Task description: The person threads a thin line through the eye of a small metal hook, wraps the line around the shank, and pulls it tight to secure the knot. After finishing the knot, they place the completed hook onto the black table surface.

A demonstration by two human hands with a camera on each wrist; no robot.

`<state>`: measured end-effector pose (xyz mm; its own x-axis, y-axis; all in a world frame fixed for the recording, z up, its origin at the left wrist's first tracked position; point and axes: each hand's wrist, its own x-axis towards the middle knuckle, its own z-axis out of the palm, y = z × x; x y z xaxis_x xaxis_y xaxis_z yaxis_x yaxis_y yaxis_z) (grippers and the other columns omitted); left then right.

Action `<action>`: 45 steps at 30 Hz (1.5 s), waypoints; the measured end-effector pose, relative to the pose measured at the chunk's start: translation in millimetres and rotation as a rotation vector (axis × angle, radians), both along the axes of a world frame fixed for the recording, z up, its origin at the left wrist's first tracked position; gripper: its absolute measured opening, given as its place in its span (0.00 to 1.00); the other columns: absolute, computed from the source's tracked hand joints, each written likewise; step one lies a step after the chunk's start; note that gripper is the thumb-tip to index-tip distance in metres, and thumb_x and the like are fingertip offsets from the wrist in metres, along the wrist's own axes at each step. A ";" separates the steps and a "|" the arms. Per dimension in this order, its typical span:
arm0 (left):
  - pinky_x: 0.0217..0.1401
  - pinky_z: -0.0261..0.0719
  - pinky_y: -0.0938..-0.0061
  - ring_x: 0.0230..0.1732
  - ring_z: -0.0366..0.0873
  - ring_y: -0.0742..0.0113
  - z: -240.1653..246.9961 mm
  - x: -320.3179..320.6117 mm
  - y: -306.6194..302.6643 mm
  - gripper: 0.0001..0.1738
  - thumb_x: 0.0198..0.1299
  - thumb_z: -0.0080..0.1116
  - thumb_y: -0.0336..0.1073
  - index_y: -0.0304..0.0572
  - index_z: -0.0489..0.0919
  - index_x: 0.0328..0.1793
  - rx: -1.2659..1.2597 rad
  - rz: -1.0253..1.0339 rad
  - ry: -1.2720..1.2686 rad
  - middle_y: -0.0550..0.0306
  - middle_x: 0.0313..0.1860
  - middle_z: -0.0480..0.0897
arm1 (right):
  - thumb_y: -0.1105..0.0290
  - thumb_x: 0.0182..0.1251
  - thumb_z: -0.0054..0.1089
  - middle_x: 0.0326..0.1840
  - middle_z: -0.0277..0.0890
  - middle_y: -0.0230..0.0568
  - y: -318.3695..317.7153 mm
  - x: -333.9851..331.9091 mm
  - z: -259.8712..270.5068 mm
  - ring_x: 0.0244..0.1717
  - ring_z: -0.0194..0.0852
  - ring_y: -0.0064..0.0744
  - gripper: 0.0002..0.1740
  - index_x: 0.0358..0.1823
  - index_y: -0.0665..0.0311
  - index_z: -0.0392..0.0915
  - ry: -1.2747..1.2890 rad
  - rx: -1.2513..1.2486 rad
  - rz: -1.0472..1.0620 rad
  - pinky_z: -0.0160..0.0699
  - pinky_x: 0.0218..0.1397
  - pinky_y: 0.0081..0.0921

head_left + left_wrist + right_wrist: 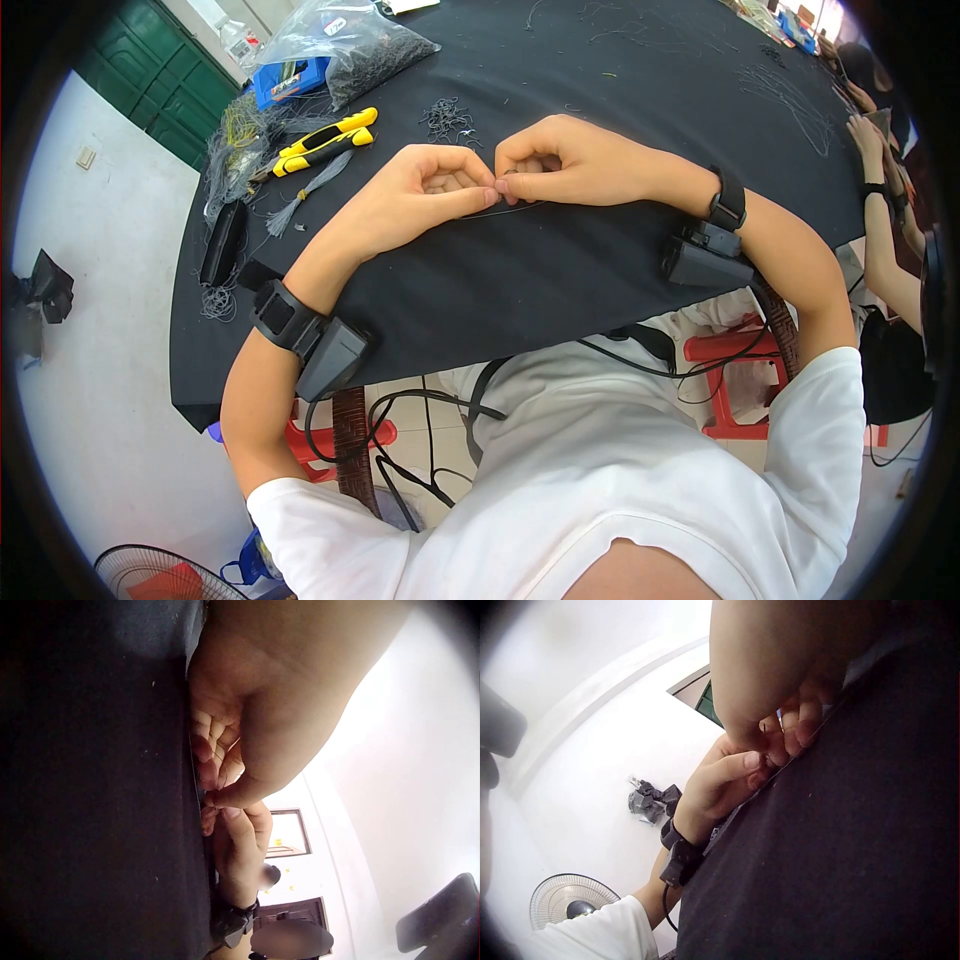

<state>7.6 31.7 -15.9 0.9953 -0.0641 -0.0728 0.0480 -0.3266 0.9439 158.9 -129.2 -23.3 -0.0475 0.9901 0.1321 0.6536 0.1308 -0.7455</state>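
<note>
Over the black cloth, my left hand and right hand meet fingertip to fingertip. Both pinch a thin grey line between thumb and forefinger, and part of it trails out under the right hand. Whatever sits right at the pinch is tiny and mostly hidden by the fingertips. In the left wrist view the left thumb reaches down to the right hand. From the right wrist, the left hand shows with its thumbnail toward the camera, close over the cloth.
Beyond the hands lies a small pile of dark wire-like pieces. To the left are a yellow-and-black handled tool, a bundle of grey strands, a black case and a clear bag of dark bits. Loose lines lie far right.
</note>
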 end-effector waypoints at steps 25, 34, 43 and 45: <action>0.37 0.65 0.88 0.33 0.69 0.86 0.9 0.3 -0.2 0.09 0.62 0.59 0.35 0.35 0.79 0.41 0.029 0.004 0.001 0.69 0.33 0.77 | 0.65 0.69 0.52 0.19 0.67 0.23 0.1 0.7 -0.8 0.22 0.58 0.10 0.13 0.31 0.65 0.78 0.036 -0.002 0.029 0.57 0.27 0.15; 0.40 0.68 0.88 0.36 0.71 0.85 -2.6 1.1 2.5 0.09 0.62 0.59 0.33 0.34 0.79 0.41 0.022 0.003 0.009 0.68 0.34 0.78 | 0.65 0.69 0.52 0.20 0.69 0.24 1.6 1.8 -3.6 0.23 0.59 0.11 0.12 0.31 0.65 0.78 0.017 0.005 0.019 0.57 0.27 0.15; 0.44 0.69 0.88 0.39 0.72 0.85 -1.9 1.0 3.2 0.08 0.62 0.59 0.33 0.33 0.79 0.42 0.051 -0.014 0.005 0.67 0.35 0.78 | 0.66 0.68 0.52 0.21 0.69 0.24 1.1 1.5 -1.9 0.23 0.60 0.11 0.12 0.31 0.66 0.78 0.019 0.004 0.026 0.58 0.28 0.15; 0.44 0.69 0.87 0.39 0.72 0.85 -1.7 0.9 2.9 0.08 0.62 0.59 0.33 0.33 0.79 0.42 0.054 -0.008 0.014 0.67 0.36 0.78 | 0.66 0.68 0.52 0.21 0.69 0.24 0.8 1.3 -2.2 0.23 0.59 0.11 0.12 0.31 0.66 0.77 0.025 0.006 0.026 0.58 0.27 0.15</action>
<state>8.4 34.5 -17.6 0.9937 -0.0674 -0.0899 0.0580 -0.3779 0.9240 160.3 -128.3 -25.5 -0.0695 0.9878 0.1394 0.6310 0.1518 -0.7608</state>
